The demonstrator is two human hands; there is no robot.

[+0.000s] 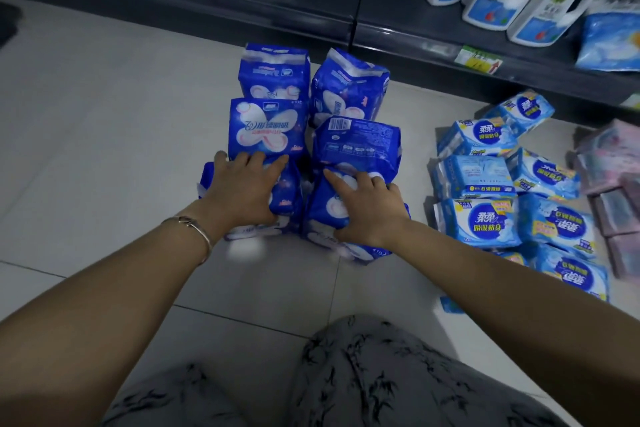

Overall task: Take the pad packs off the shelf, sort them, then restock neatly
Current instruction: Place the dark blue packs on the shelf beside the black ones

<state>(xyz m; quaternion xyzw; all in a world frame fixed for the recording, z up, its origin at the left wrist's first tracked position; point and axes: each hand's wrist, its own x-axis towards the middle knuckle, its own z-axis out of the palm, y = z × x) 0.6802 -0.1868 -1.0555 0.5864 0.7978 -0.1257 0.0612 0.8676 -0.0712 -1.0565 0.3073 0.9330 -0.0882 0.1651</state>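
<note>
Fingers (273, 161) of both hands spread over glossy, pillowy dark-blue packs (356, 146).

Dark blue pad packs (268, 130) with white-pink petal prints; light blue packs (479, 222) with navy ovals; pale pink packs (609, 156); grey trousers (363, 378) with black leaf pattern
</note>
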